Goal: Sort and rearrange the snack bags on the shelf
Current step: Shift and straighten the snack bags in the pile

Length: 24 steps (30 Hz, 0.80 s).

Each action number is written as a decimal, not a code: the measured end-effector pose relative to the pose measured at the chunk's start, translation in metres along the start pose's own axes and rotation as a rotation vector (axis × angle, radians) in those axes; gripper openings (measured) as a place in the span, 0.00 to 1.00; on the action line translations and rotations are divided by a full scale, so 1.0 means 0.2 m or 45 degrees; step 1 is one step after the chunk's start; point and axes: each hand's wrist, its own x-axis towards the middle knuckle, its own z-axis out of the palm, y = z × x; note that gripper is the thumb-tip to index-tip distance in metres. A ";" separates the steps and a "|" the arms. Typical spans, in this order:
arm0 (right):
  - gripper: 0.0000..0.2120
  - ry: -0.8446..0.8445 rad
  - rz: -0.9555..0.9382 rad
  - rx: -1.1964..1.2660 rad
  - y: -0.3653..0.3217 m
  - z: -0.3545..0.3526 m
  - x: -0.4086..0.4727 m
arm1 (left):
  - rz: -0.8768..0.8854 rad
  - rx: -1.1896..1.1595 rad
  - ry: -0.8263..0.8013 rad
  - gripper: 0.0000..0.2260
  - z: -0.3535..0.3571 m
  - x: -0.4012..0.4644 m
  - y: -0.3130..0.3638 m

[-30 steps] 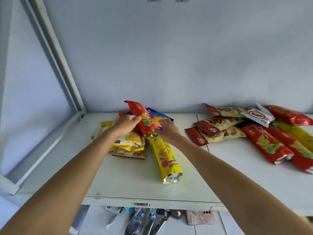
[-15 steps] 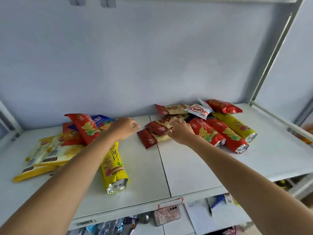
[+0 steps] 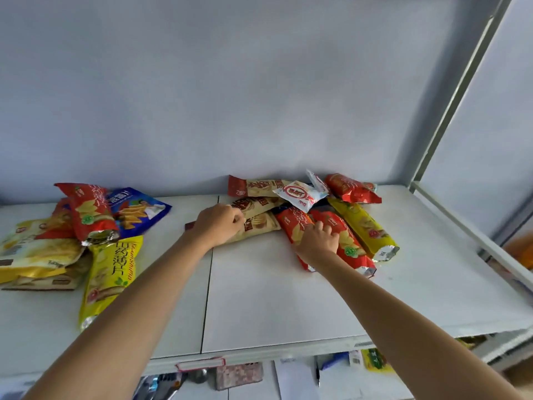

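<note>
On the white shelf, the left hand curls its fingers onto a beige snack bag in the right-hand pile. The right hand rests on a red snack bag beside it, seemingly gripping it, though its fingertips blur. Another pile lies well apart at left.

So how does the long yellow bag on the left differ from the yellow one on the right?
The left yellow bag lies apart from both hands and shows large printed characters; a red bag's end overlaps its top. The right yellow bag lies against red bags that the right hand touches. Both are long, with silver ends toward the shelf front.
</note>
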 end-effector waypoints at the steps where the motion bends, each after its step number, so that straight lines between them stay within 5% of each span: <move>1: 0.35 0.010 -0.008 -0.008 0.01 0.02 0.01 | -0.018 -0.001 0.004 0.12 0.01 -0.01 0.01; 11: 0.37 0.030 -0.089 -0.079 0.07 0.06 0.00 | -0.231 -0.002 -0.039 0.13 0.03 -0.11 0.03; 24: 0.35 0.101 0.004 0.201 0.15 -0.01 -0.36 | -0.158 -0.057 -0.130 0.13 -0.07 -0.40 0.07</move>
